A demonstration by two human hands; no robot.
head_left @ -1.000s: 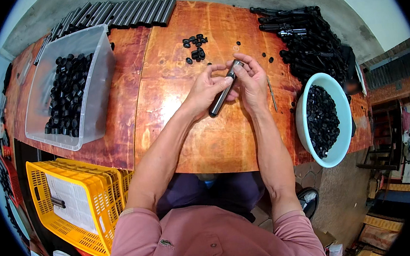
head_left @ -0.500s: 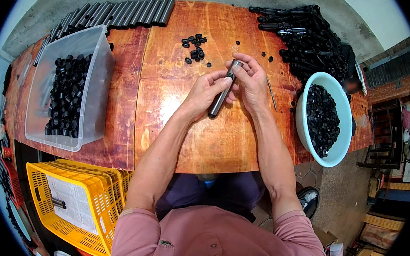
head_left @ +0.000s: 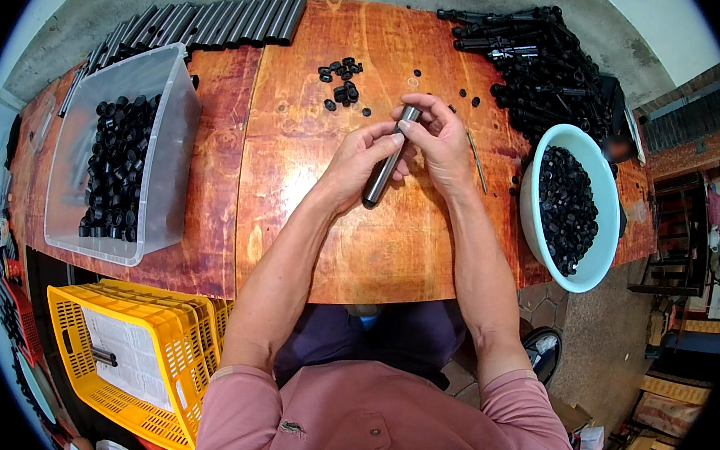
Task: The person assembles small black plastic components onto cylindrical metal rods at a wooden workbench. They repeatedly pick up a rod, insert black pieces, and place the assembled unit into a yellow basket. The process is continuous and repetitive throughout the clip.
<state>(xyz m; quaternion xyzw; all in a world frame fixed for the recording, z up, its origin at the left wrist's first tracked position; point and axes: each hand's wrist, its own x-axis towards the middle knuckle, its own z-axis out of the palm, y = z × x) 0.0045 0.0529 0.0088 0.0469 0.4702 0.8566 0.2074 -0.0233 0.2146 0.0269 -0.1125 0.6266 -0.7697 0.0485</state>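
Both my hands hold one dark grey metal tube (head_left: 383, 180), tilted, with its black lower end toward me and its upper end away to the right. My left hand (head_left: 362, 160) grips the tube's middle, thumb on top. Around the upper part close the fingers and thumb of my right hand (head_left: 438, 140). Whatever lies under my thumbs is hidden. Beyond my hands is a loose cluster of small black caps (head_left: 351, 93). A thin metal rod (head_left: 477, 162) lies just right of my right hand.
At the left stands a clear plastic bin (head_left: 171, 164) with black caps. A pale blue basin (head_left: 532, 216) of small black parts sits at the right. Grey tubes (head_left: 234, 23) line the back left; black assemblies (head_left: 542, 67) pile up back right. A yellow crate (head_left: 179, 349) is below the table's left.
My hands and the tube have shifted very slightly left. My right thumb has moved a little along the tube's upper part. Both hands keep their hold.
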